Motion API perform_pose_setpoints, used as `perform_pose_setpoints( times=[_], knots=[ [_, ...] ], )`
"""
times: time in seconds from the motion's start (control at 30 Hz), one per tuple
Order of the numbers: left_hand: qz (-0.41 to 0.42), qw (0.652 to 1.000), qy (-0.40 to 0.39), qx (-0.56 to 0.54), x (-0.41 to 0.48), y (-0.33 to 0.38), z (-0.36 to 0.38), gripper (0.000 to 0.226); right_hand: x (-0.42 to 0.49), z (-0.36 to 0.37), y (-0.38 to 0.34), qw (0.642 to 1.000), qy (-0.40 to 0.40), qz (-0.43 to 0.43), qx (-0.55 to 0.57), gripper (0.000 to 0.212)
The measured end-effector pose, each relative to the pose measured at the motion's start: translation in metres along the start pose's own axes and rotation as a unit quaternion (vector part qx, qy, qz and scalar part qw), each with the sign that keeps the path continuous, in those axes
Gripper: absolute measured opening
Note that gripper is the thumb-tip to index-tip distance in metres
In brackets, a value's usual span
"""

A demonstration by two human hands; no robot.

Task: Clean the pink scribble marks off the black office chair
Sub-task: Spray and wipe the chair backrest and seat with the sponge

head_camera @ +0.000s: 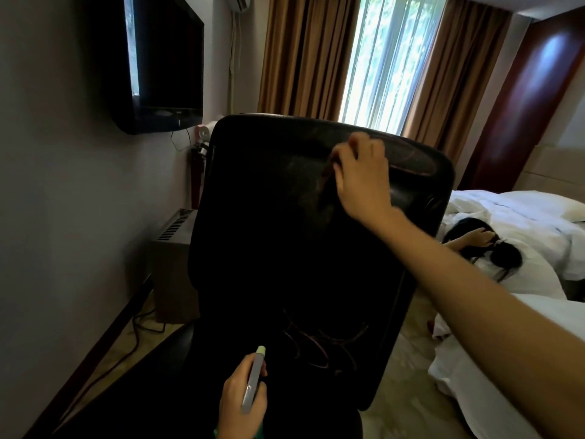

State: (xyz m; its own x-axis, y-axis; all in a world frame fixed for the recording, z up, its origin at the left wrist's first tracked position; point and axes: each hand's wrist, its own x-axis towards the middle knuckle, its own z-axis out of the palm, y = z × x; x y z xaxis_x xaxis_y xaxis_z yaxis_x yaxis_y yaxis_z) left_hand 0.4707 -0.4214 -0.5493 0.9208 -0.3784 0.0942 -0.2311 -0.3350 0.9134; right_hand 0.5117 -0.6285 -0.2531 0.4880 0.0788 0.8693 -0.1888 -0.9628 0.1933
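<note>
- Gripping-wise, your left hand (242,403) at the bottom is wrapped round a grey pen-shaped stick with a pale green tip (253,380), and the tip points up towards the chair.
- Your right hand (361,175) is up near the top of the backrest, fingers curled with the tips against the upholstery. There's a dark patch under those fingers, but honestly can't tell if you've got a cloth in there or nothing at all.
- Far left, a flat black wall-mounted TV (164,64) hangs above a pale slatted heater cabinet (175,231) that sits just beside the chair's edge.
- Your black padded office chair (269,236) fills the middle, backrest facing you.
- The pink scribble marks (316,343) sit in a tangle low on the backrest, just right of the stick's tip. More pink loops run along the top edge, to the right of your right hand.
- Behind the chair, long brown curtains (300,52) hang either side of a bright window (389,58).
- Far right is a bed with white bedding (512,213), and a person with dark hair (497,253) is lying on it.
</note>
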Motion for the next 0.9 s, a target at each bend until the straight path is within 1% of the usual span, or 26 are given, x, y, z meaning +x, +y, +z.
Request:
perform_pose_setpoints(
  times=[0.07,0.13,0.2,0.27,0.33,0.4,0.47,0.53,0.57,0.63,0.7,0.77,0.8,0.83,0.9],
  knots=[
    [-0.010,1.000,-0.008,-0.002,0.002,-0.001,-0.002,0.039,0.026,0.011,0.012,0.999,-0.035,0.021,-0.024,0.024],
    [-0.019,1.000,-0.011,0.000,0.002,0.000,-0.003,0.041,0.023,0.029,0.015,0.997,-0.064,0.014,-0.048,0.023],
    [-0.014,1.000,-0.008,-0.004,0.003,0.001,-0.003,0.042,0.006,0.042,0.011,0.996,-0.059,0.002,-0.067,0.021],
    [-0.004,1.000,-0.004,0.000,0.004,0.001,-0.002,0.045,-0.014,0.049,0.004,0.997,-0.035,-0.002,-0.070,0.022],
    [-0.014,1.000,-0.007,-0.002,0.005,0.002,-0.003,0.048,-0.042,0.052,-0.007,0.996,-0.039,-0.039,-0.070,0.021],
    [-0.027,0.999,-0.009,-0.015,0.005,0.002,-0.004,0.047,-0.087,0.057,-0.022,0.989,-0.091,-0.089,-0.072,0.022],
    [-0.032,0.999,-0.009,-0.032,0.004,0.003,-0.006,0.047,-0.137,0.062,-0.036,0.978,-0.155,-0.127,-0.053,0.029],
    [-0.035,0.998,0.000,-0.044,0.003,0.004,-0.008,0.047,-0.163,0.062,-0.044,0.972,-0.187,-0.140,-0.035,0.031],
    [-0.038,0.998,0.003,-0.045,0.003,0.005,-0.009,0.048,-0.161,0.058,-0.045,0.972,-0.191,-0.138,-0.014,0.033],
    [-0.039,0.998,0.002,-0.045,0.002,0.005,-0.009,0.049,-0.133,0.047,-0.045,0.977,-0.165,-0.130,0.019,0.032],
    [-0.035,0.998,0.000,-0.043,0.000,0.006,-0.010,0.049,-0.085,0.032,-0.037,0.988,-0.103,-0.110,0.028,0.026],
    [-0.036,0.998,0.001,-0.044,0.000,0.007,-0.010,0.048,-0.027,0.020,-0.021,0.997,-0.026,-0.068,0.032,0.022],
    [-0.037,0.998,0.003,-0.044,0.000,0.007,-0.010,0.048,-0.001,0.017,-0.013,0.998,-0.004,-0.050,0.024,0.022],
    [-0.037,0.998,0.003,-0.043,0.001,0.007,-0.010,0.047,0.019,0.016,-0.007,0.999,0.000,-0.037,0.010,0.023],
    [-0.036,0.999,-0.001,-0.034,0.000,0.008,-0.009,0.044,0.040,0.028,-0.003,0.999,-0.044,-0.023,-0.011,0.025]
  ],
)
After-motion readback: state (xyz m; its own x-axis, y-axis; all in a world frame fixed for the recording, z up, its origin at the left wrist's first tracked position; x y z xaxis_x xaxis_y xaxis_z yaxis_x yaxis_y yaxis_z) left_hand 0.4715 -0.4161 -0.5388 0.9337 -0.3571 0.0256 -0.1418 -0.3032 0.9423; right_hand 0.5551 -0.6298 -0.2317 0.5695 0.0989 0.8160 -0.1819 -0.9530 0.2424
